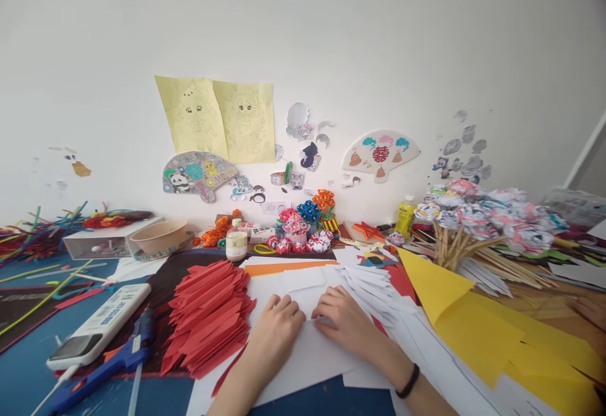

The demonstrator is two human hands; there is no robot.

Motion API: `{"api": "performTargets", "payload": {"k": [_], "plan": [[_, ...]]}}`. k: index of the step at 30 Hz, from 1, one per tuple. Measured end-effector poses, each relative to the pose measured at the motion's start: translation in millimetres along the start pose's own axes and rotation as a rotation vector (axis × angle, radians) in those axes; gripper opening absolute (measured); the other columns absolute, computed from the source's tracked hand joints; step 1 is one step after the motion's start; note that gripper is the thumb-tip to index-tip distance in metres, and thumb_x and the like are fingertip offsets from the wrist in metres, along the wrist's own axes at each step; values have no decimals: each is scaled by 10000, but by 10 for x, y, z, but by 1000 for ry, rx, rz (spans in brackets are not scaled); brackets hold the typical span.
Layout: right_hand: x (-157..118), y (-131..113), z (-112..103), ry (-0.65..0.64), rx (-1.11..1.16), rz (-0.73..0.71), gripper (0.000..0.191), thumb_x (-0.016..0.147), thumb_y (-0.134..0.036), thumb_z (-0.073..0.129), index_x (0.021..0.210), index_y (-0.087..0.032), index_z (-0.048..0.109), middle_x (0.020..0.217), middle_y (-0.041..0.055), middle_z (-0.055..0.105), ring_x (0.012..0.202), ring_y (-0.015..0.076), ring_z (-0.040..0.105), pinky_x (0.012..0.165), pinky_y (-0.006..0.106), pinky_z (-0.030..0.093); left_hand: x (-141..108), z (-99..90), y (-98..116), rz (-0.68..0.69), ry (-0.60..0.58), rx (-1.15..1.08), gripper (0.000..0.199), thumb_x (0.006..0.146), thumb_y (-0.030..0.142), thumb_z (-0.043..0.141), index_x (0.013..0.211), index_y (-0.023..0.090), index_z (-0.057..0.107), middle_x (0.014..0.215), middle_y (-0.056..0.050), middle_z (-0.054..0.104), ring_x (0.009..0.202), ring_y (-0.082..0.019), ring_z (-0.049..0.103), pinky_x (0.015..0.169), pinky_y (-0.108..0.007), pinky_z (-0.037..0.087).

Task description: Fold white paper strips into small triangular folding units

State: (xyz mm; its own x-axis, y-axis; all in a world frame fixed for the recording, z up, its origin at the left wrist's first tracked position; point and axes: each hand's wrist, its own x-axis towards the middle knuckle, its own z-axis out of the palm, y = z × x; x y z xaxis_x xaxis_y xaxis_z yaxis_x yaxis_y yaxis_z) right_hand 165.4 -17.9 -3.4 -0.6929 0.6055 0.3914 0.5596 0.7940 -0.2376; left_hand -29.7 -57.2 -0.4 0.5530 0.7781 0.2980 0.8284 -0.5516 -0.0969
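Both hands rest over white paper near the middle of the table. My left hand has its fingers curled down onto the paper, and what they grip, if anything, is hidden. Close beside it, my right hand bends its fingers at the edge of a white sheet, thumb beneath the fingers; a black band circles that wrist. A pile of folded red paper strips lies left of my left hand. Folded white strips are spread beyond my right hand.
A blue glue gun and a white power strip lie at the left. Yellow sheets cover the right side. Behind stand a small jar, craft flowers and a bundle of paper flowers. Another person's hand is at the right edge.
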Motion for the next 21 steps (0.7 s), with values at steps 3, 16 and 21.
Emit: {"api": "performTargets", "payload": {"k": [3, 16, 21], "plan": [[36, -26, 68, 8, -14, -28, 81, 878, -190, 569, 806, -183, 607, 820, 5, 633, 837, 173, 520, 772, 310, 355, 4, 33, 29, 7, 30, 2, 127, 860, 78, 517, 872, 190, 576, 838, -13, 591, 823, -193, 487, 730, -336, 312], [-7, 0, 1, -35, -100, -30, 159, 885, -102, 519, 747, -165, 568, 795, 19, 595, 784, 173, 548, 698, 278, 425, 13, 45, -4, 14, 69, 24, 105, 867, 120, 529, 802, 190, 574, 795, -18, 590, 797, -191, 484, 717, -343, 279], [-26, 0, -19, -26, -24, 7, 180, 893, -89, 487, 751, -167, 565, 785, 12, 588, 762, 160, 549, 683, 265, 423, -12, 7, -5, -34, 92, -10, 131, 880, 133, 503, 799, 199, 583, 774, -12, 595, 786, -185, 485, 701, -342, 273]]}}
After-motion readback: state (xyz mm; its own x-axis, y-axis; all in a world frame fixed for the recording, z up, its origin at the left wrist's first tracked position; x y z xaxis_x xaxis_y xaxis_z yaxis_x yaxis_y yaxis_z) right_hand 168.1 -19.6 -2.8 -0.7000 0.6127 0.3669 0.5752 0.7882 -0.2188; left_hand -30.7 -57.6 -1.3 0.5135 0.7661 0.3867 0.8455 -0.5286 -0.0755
